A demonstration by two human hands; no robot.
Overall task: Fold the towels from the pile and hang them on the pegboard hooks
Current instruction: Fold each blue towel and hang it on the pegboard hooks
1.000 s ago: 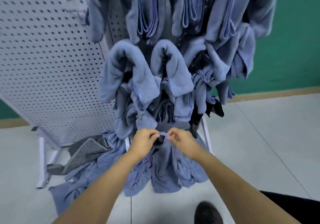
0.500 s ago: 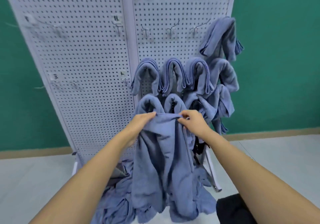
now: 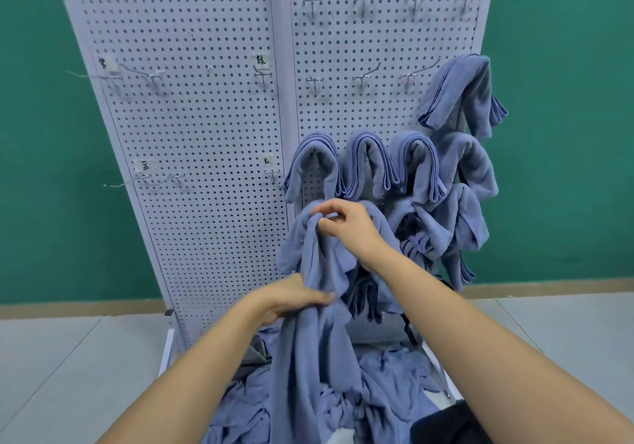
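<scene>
left hand (image 3: 295, 298) has dropped from the top edge of the towel (image 3: 308, 358) to its mid-length, fingers laid nearly straight, pinch unclear, while right hand (image 3: 346, 224) alone pinches the top before the pegboard (image 3: 192, 135): lengthwise fold likely starting.

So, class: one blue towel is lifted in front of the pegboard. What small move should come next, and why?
Probably run the left hand down the towel to find a corner and spread it: the right hand pinches its top, yet it hangs bunched, too rumpled to fold neatly.
</scene>
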